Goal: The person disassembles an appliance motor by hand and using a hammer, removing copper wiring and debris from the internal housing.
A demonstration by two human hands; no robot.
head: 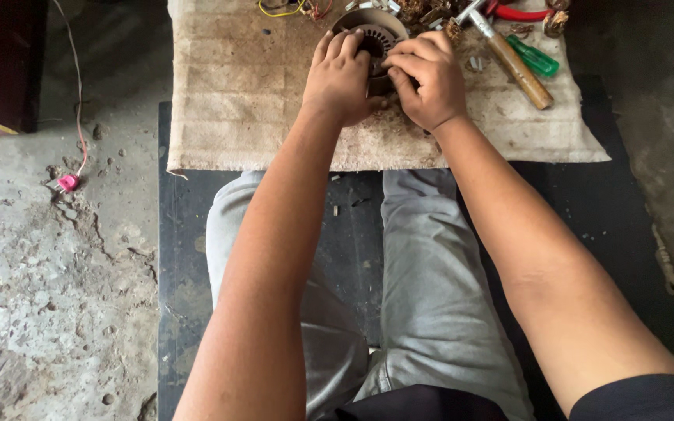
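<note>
Looking down from the head camera, I start at the far left, where a pink plug (67,182) lies on the cracked concrete floor (33,296), well apart from either hand, with its thin wire running up out of view. Next comes the beige cloth (235,101) that everything sits on. My left hand (341,78) rests on that cloth with its fingers (335,43) curled over the near left rim of a round metal motor stator (374,33), gripping it. The stator stands on the cloth right between the two sets of fingers (its slotted inner ring shows above the knuckles). My right hand (431,82) is closed on the stator's right side, its fingers (411,56) bent tight and pressed against the left hand's; I cannot tell whether they pinch anything smaller. Just beyond the right knuckles lies a wooden-handled hammer (516,66), and past it a green-handled screwdriver (534,58), both near but untouched. Below the hands, my grey trousers (423,296) cover both knees.
</note>
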